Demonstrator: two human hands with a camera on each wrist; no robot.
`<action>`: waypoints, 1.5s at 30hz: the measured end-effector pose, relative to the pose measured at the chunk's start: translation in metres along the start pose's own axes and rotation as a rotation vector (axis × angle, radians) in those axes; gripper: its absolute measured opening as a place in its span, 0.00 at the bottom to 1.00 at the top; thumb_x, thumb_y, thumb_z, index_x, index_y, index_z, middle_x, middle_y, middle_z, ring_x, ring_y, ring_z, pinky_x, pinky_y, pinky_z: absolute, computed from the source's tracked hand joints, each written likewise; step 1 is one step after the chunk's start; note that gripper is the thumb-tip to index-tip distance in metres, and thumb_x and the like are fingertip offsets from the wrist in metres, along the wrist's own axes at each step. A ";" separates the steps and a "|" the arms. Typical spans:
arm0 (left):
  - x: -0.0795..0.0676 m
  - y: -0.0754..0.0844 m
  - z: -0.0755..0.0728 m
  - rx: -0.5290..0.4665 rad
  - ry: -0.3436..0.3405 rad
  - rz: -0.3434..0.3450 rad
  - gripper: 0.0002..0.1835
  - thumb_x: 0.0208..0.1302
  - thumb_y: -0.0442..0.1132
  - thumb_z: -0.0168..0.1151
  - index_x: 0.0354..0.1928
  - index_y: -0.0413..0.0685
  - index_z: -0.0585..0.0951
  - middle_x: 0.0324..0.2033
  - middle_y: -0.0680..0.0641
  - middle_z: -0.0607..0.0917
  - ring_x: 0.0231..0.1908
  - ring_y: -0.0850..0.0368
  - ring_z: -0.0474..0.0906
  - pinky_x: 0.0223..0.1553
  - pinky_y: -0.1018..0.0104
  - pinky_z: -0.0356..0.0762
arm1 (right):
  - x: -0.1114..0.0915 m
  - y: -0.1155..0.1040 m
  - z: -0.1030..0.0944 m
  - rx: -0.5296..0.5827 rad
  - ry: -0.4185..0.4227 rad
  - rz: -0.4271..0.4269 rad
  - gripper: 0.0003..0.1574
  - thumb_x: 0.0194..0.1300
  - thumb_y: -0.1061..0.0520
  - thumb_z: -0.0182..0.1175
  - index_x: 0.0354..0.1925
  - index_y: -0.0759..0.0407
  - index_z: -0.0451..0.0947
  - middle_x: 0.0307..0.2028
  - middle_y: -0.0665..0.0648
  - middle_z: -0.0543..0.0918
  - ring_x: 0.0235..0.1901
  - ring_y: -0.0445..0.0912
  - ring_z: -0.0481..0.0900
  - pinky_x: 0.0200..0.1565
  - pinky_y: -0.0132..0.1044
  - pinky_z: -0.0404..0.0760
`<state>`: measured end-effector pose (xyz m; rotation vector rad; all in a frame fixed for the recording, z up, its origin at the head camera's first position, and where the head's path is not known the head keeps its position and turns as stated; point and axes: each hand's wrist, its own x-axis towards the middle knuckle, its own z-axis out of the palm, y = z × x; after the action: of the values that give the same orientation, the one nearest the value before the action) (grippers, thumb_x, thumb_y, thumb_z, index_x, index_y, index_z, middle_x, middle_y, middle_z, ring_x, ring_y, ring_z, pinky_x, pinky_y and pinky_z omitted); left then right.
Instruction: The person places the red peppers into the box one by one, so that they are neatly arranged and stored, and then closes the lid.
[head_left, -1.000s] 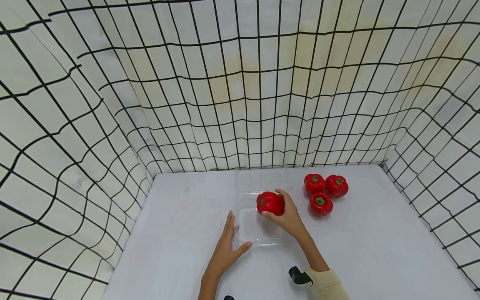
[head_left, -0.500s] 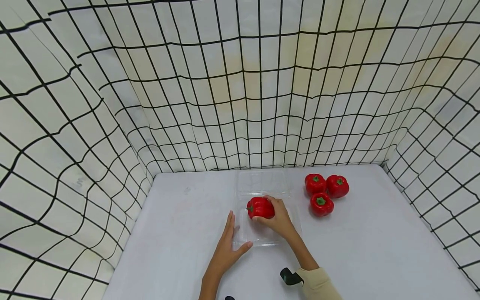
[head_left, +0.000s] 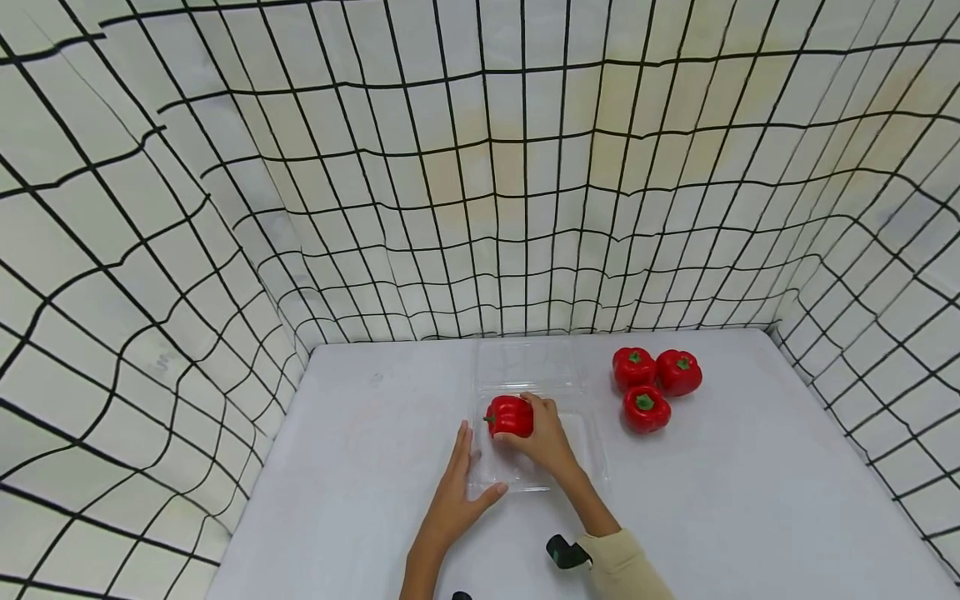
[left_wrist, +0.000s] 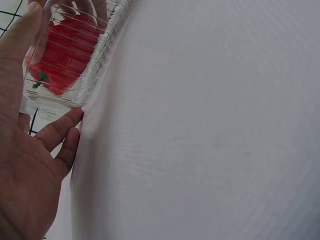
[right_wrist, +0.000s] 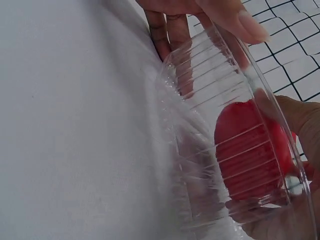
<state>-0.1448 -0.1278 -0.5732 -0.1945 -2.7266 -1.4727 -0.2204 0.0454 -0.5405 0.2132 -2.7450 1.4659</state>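
A red bell pepper (head_left: 510,416) with a green stem lies on its side within the left part of a clear plastic clamshell container (head_left: 581,442). My right hand (head_left: 546,437) grips it from the right, thumb at the near side and fingers at the far side. Its red body shows through the ribbed clear wall in both wrist views, as the pepper (left_wrist: 67,55) and the pepper (right_wrist: 247,150). With fingers straight and thumb spread, my left hand (head_left: 450,504) rests against the container's left side and near corner. The container's lid (head_left: 525,362) lies folded back, away from me.
Three more red bell peppers (head_left: 647,409) sit grouped on the white table (head_left: 360,467), right of the container. Black netting (head_left: 525,208) over white walls encloses the table's back and sides. A dark wrist device (head_left: 567,552) sits by my right sleeve.
My right hand has carried the pepper left and down into the left part of the container. My left hand has stayed at the container's side.
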 end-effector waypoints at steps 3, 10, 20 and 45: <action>0.000 0.000 0.001 0.000 0.004 0.004 0.55 0.56 0.58 0.68 0.78 0.57 0.47 0.78 0.50 0.49 0.67 0.42 0.69 0.61 0.40 0.72 | -0.002 -0.001 0.004 -0.015 0.006 -0.008 0.52 0.49 0.48 0.77 0.65 0.64 0.65 0.56 0.69 0.72 0.56 0.62 0.75 0.52 0.57 0.83; 0.000 0.000 0.001 -0.001 0.004 -0.005 0.55 0.55 0.59 0.69 0.78 0.58 0.47 0.78 0.52 0.48 0.69 0.43 0.66 0.64 0.40 0.68 | -0.002 -0.001 0.014 -0.030 0.021 0.020 0.50 0.48 0.47 0.77 0.65 0.60 0.66 0.55 0.66 0.73 0.55 0.61 0.76 0.51 0.57 0.83; 0.000 0.000 0.001 0.007 0.006 -0.012 0.55 0.55 0.59 0.69 0.78 0.60 0.47 0.78 0.54 0.48 0.72 0.44 0.61 0.65 0.41 0.67 | -0.004 -0.003 0.010 0.008 -0.014 0.023 0.54 0.50 0.46 0.75 0.68 0.62 0.63 0.58 0.69 0.70 0.58 0.62 0.73 0.54 0.58 0.81; 0.000 0.004 0.002 0.002 0.011 -0.029 0.56 0.54 0.58 0.69 0.78 0.59 0.47 0.78 0.54 0.47 0.73 0.45 0.59 0.66 0.43 0.66 | -0.006 0.005 0.002 -0.032 0.027 0.014 0.46 0.51 0.47 0.75 0.64 0.60 0.70 0.56 0.67 0.78 0.55 0.60 0.78 0.54 0.56 0.82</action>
<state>-0.1439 -0.1236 -0.5712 -0.1472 -2.7328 -1.4739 -0.2147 0.0476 -0.5463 0.1729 -2.7520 1.4154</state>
